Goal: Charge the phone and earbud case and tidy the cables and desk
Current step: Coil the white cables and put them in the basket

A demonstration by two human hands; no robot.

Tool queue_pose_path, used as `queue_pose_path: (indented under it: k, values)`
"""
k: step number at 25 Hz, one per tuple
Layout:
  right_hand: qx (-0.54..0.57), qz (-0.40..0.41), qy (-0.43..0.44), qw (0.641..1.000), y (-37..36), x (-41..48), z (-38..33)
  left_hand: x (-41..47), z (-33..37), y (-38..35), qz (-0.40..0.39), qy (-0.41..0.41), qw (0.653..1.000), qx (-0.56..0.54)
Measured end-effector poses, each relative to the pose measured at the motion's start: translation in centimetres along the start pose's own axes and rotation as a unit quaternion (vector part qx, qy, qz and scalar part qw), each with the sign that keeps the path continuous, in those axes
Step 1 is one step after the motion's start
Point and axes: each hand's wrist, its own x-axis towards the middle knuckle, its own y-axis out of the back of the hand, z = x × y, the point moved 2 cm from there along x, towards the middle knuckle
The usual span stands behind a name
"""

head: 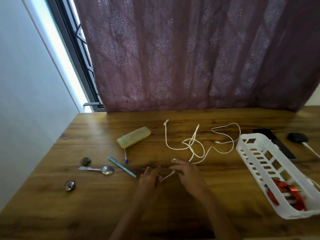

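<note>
We hold the near end of the white cable in both hands at lower centre of the frame. Our right hand pinches it just behind the small plug. Our left hand curls its fingers on the short run sloping down-left from there, though blur hides the exact grip. From the right hand the rest of the cable lies up and to the right, loosely knotted at mid-frame, one tail reaching toward upper centre and a wide loop swinging close to the white basket. Its length runs away from us and rightward, so the right hand is nearer the tangle, and we judge the slack should be drawn toward us. The dark slab behind the basket, probably the phone, is well apart at right. The blue pen lies just left of our left hand, and bare desk near us leaves room for coiling
</note>
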Motion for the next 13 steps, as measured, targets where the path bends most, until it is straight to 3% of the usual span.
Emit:
queue_pose_path:
  k: [4, 8, 10, 13]
  values:
    - [0.156, 0.121, -0.038, 0.980, 4.7, 0.7, -2.1, 0.6, 4.7, 3.0, -0.032, 0.005, 0.985, -0.169]
    - [0.299, 0.246, -0.024, 0.922, 10.9, 1.8, -3.8, 1.8, 9.8, 6.2, -0.055, -0.005, 0.934, -0.353]
    - [0.351, 0.283, -0.024, 0.892, 14.0, 2.4, -4.3, 3.1, 12.6, 7.8, -0.070, -0.021, 0.895, -0.440]
    - [0.359, 0.322, -0.015, 0.876, 18.0, 2.4, -4.3, 5.4, 16.9, 10.1, -0.103, -0.020, 0.794, -0.598]
